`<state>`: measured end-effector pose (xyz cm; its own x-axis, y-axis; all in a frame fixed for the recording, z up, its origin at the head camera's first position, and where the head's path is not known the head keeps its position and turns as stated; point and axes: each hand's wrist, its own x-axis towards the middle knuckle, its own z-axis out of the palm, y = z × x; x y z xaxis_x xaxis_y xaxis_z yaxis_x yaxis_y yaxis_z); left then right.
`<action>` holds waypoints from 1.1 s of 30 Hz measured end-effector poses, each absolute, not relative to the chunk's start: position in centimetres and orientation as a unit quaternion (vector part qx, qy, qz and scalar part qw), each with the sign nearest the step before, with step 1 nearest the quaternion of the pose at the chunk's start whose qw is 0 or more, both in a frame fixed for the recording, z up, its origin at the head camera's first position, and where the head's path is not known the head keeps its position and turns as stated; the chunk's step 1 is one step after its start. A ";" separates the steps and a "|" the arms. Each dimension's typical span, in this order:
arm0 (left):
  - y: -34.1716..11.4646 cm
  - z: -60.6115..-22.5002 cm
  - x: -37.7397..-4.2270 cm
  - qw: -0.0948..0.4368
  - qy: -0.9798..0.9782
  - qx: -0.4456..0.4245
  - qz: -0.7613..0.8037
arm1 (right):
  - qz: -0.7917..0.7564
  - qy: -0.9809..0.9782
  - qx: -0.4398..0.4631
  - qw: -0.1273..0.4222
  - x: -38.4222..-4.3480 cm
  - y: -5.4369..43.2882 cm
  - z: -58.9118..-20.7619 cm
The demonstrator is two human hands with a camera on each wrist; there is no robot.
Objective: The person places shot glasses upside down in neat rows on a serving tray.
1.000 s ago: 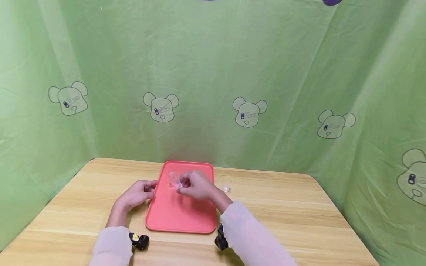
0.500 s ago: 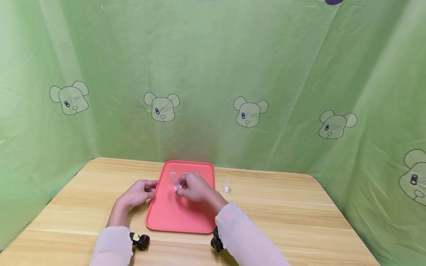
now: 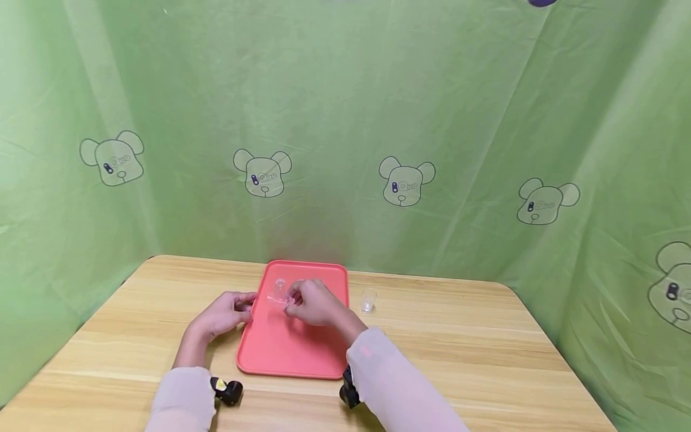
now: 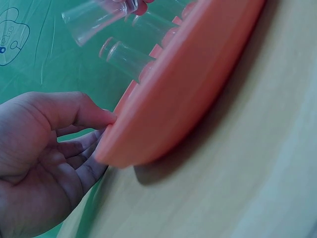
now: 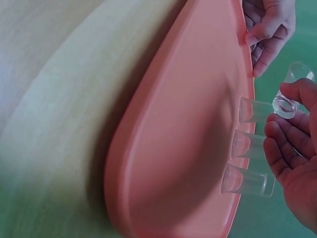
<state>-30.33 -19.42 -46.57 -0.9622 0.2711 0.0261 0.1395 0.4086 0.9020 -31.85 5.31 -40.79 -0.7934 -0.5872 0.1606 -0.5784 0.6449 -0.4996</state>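
My left hand holds the left rim of a pink-red tray, its thumb and fingers pinching the edge in the left wrist view. Above the tray, my right hand pinches a small clear shot glass near its base. That glass is tipped on its side, mouth pointing away from the fingers. Three similar clear glasses stand upright in a row on the tray: one glass, a middle glass and an end glass. The right hand partly hides this row in the head view.
Another clear glass stands on the wooden table, just right of the tray. A green curtain with printed bear heads hangs behind the table and along both sides. Black wrist cameras sit on both forearms.
The glass in my right hand has tipped from nearly upright to lying sideways, its mouth swinging left. My right forearm has shifted slightly left. The left hand stays on the tray rim.
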 end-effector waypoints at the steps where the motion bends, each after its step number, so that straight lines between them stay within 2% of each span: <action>1: -19.4 -46.6 -30.3 0.062 0.837 0.122 0.530 | -0.273 0.907 -0.321 0.010 -31.8 5.3 -40.8; 26: -19.5 -46.5 -30.4 0.065 0.833 0.127 0.534 | -0.330 0.887 -0.324 0.007 -31.6 3.8 -41.7; 33: -19.5 -46.4 -30.4 0.067 0.835 0.134 0.530 | -0.305 0.895 -0.322 -0.034 -31.6 3.4 -42.3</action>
